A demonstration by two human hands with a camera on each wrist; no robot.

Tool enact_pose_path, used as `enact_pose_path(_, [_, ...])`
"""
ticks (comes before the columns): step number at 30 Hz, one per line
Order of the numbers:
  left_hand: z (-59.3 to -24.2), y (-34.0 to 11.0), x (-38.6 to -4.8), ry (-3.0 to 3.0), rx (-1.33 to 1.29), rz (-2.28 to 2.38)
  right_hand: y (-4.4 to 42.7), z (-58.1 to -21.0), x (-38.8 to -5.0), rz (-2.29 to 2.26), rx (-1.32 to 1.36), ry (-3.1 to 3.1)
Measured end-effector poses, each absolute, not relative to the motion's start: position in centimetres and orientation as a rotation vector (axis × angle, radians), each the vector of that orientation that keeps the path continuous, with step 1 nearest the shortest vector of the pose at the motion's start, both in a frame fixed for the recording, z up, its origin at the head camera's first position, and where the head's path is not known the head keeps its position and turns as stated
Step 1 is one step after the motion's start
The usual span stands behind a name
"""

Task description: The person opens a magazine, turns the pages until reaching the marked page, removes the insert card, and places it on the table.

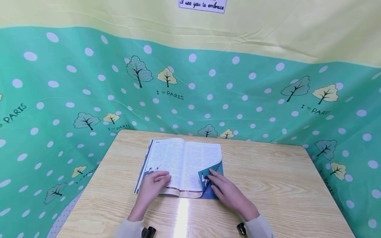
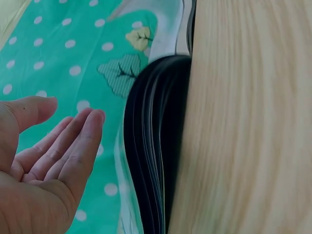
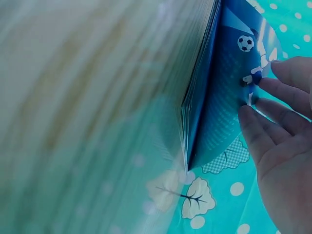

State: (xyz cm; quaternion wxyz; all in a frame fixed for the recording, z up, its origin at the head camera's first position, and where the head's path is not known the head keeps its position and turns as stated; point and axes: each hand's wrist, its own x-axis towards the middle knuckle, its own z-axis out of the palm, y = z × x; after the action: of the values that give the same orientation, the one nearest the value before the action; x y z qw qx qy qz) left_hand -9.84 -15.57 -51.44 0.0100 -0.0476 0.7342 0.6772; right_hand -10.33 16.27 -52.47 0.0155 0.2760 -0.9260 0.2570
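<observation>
An open magazine (image 1: pixel 194 155) lies on the wooden table, pages of printed columns facing up. In the head view, the lower right corner of its right page (image 1: pixel 209 173) is curled back, showing a green underside with a picture. My right hand (image 1: pixel 229 193) touches this curled part with its fingertips, fingers extended. The right wrist view has those fingers (image 3: pixel 265 126) against a blue-green page (image 3: pixel 222 107) printed with a football. Over the lower left page is my left hand (image 1: pixel 150 186), fingers loosely bent and holding nothing; in the left wrist view it is apart from the dark page edges (image 2: pixel 146 122).
The light wood table (image 1: pixel 268 178) extends on both sides of the magazine. Behind and beside it hangs a green cloth (image 1: pixel 166 115) with white dots and trees. A bright glare strip (image 1: pixel 181 218) falls below the magazine. Each wrist carries a black device (image 1: pixel 148 232).
</observation>
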Motion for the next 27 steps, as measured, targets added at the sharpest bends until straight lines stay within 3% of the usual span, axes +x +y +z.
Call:
enact_pose_path(17, [-51.7,-9.1,-12.5,2.053,0.087,2.088,15.3,-52.2,-10.5,0.749,0.947,-2.879])
enact_pose_path(27, [-52.0,-8.0,-13.5,2.091,0.028,2.045,15.3,-52.1,-10.6,0.749,0.963,-2.882])
